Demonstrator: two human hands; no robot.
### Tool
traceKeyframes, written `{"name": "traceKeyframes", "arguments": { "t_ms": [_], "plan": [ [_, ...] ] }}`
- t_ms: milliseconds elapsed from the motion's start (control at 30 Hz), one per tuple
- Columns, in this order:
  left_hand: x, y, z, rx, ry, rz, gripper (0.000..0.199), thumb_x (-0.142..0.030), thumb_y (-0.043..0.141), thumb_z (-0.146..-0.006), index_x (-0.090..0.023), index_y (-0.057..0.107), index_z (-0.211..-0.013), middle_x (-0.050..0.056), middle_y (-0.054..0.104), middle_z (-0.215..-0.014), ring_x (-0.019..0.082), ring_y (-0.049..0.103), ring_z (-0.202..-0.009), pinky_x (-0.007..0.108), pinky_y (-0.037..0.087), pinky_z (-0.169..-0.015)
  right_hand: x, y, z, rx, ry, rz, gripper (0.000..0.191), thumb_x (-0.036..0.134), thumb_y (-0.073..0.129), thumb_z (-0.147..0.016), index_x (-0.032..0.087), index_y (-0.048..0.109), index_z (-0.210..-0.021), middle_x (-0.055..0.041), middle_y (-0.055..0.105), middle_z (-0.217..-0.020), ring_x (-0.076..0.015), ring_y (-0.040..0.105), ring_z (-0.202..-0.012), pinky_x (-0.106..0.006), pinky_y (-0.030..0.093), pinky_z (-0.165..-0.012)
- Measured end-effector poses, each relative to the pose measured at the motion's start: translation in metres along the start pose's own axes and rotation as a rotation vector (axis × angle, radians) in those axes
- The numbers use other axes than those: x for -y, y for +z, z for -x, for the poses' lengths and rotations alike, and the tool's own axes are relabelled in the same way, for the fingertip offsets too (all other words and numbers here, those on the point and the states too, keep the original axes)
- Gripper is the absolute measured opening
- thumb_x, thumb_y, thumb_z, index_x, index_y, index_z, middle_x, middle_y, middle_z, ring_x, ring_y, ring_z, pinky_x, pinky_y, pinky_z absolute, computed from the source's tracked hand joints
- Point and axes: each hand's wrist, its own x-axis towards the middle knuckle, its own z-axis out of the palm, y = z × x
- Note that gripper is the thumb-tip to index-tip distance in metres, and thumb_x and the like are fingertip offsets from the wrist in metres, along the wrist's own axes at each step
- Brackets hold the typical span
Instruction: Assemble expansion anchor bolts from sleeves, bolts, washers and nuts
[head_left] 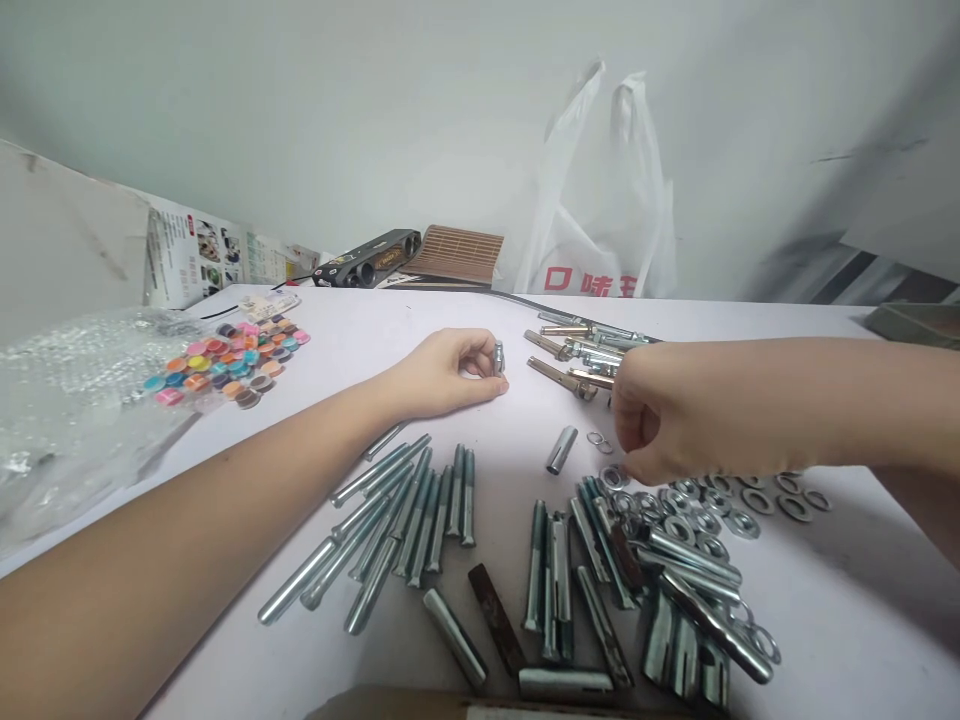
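Observation:
My left hand (457, 372) is closed at the middle of the table, its fingers around a silvery metal bolt (499, 357); only a short end of it shows. On the right, my right hand (652, 420) is bent downward, with its fingertips pinched at the edge of a metal washer (615, 478). More washers (679, 528) lie loosely piled beneath that hand. Two thin rings (596, 440) and a slotted metal sleeve (562, 450) lie between the hands. Below my left forearm, several long bolts (420, 520) lie side by side.
Assembled expansion bolts (562, 378) lie behind my right hand. More sleeves (457, 638) and a rusty brown strip (495, 615) are near the front edge. Colourful discs (232, 360) and clear plastic wrap (67, 400) occupy the left. A white plastic bag (600, 220) stands at the back.

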Motion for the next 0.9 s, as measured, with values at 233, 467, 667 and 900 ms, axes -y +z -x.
{"name": "traceKeyframes", "arguments": {
  "t_ms": [233,467,667,900],
  "plan": [
    [0.001,0.000,0.000,-0.010,-0.004,-0.011,0.022,-0.032,0.076,-0.078,-0.014,0.064,-0.085,-0.001,0.062,-0.078,0.005,0.050,-0.067,0.021,0.038,-0.063,0.004,-0.004,-0.008,-0.160,-0.103,-0.137,0.013,0.031,0.068,-0.072,0.022,0.065,-0.063,-0.0027,0.058,-0.057,-0.0143,0.047,-0.044,-0.030,0.032,-0.039],
    [0.002,0.001,-0.001,-0.002,0.015,-0.003,0.022,-0.033,0.075,-0.080,-0.014,0.063,-0.085,-0.003,0.060,-0.078,0.005,0.050,-0.069,0.021,0.038,-0.065,0.012,-0.006,-0.018,0.281,-0.010,-1.007,0.018,0.029,0.045,-0.067,0.018,0.045,-0.053,-0.0074,0.049,-0.057,-0.0090,0.024,-0.041,-0.029,0.008,-0.044],
    [-0.001,0.000,-0.001,-0.005,0.006,-0.008,0.022,-0.032,0.075,-0.079,-0.014,0.063,-0.084,-0.003,0.059,-0.076,0.005,0.047,-0.066,0.021,0.036,-0.063,0.008,-0.004,-0.017,0.163,-0.020,-0.806,0.044,0.055,0.050,-0.081,0.021,0.036,-0.057,0.0002,0.030,-0.053,-0.0096,0.019,-0.045,-0.028,0.013,-0.043],
    [-0.003,0.000,0.000,-0.004,-0.005,-0.028,0.019,-0.029,0.074,-0.079,-0.014,0.065,-0.085,-0.002,0.061,-0.077,0.004,0.048,-0.065,0.020,0.037,-0.062,0.007,-0.010,0.004,0.035,0.154,0.067,0.048,0.066,0.064,-0.078,0.020,0.059,-0.065,-0.0049,0.059,-0.061,-0.0173,0.050,-0.048,-0.034,0.034,-0.047]
  ]
}}
